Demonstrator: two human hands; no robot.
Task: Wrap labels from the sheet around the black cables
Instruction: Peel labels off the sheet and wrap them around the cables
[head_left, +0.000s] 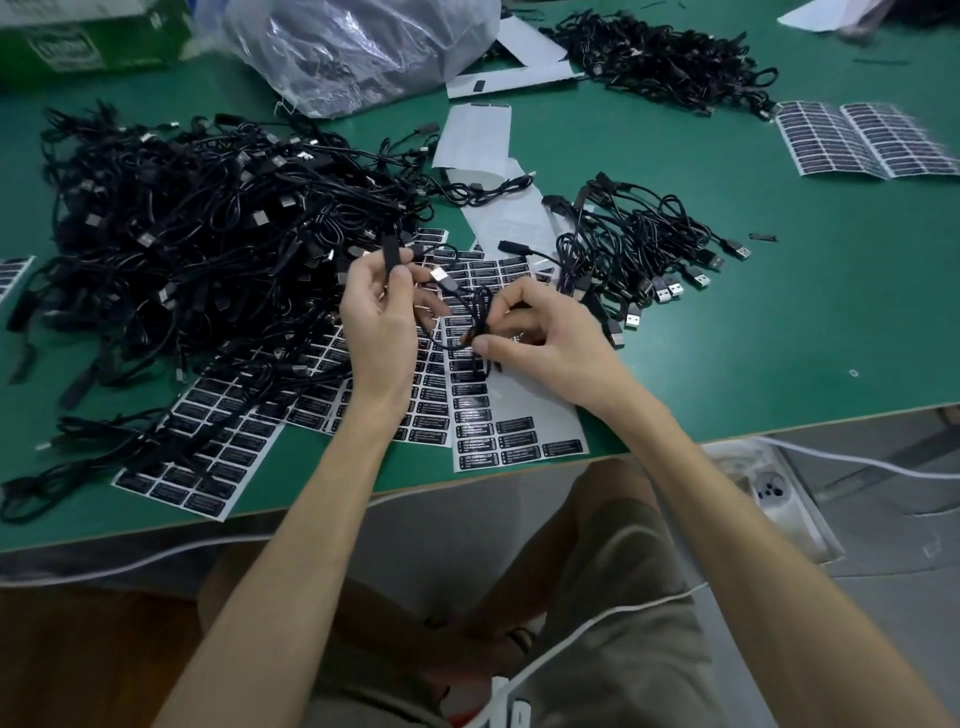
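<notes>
My left hand (379, 317) grips the black controller end of one black cable (470, 304) between thumb and fingers, held above the label sheets. My right hand (540, 332) pinches the bundled middle of the same cable, whose silver USB plug (440, 274) points up between both hands. Under my hands lies a label sheet (511, 431) with rows of black labels, some of them peeled off. A large tangled pile of black cables (197, 234) lies to the left. A smaller pile of cables (639, 249) lies to the right of my hands.
More label sheets (208, 467) overlap at the green table's front edge (779, 428). Another sheet (862, 137) and a third cable pile (670, 57) lie at the far right. A plastic bag (353, 47) and a green box (88, 36) stand at the back.
</notes>
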